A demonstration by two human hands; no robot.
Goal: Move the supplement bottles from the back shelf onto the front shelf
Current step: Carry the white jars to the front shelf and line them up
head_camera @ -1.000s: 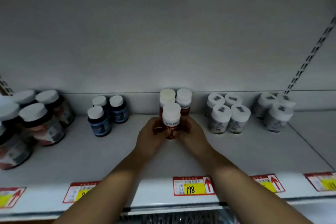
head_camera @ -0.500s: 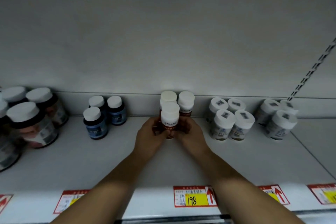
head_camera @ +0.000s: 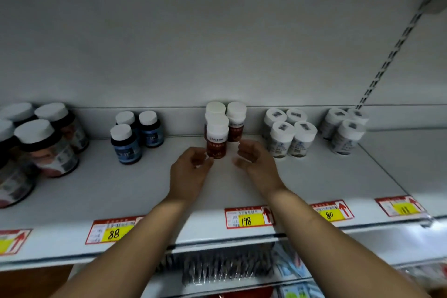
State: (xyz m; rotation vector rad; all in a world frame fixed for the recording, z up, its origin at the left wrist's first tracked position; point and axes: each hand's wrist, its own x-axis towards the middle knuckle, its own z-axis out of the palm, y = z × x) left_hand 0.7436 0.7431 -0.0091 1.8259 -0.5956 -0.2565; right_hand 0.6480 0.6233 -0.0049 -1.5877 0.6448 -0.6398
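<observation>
Our fingers are loosely curled and hold nothing: the left hand (head_camera: 191, 167) sits just left of the front red bottle (head_camera: 217, 139), its fingertips close to or perhaps brushing the base, and the right hand (head_camera: 254, 156) hangs slightly apart on the right. That bottle stands upright, long axis vertical, directly beyond and between our fingertips, and the left hand looks nearer. Two more red bottles (head_camera: 235, 121) stand just behind it against the back wall. The shelf (head_camera: 121, 191) nearer to us lies bare down to the 198 price tag (head_camera: 248, 218), so we judge the pull should run straight toward us.
</observation>
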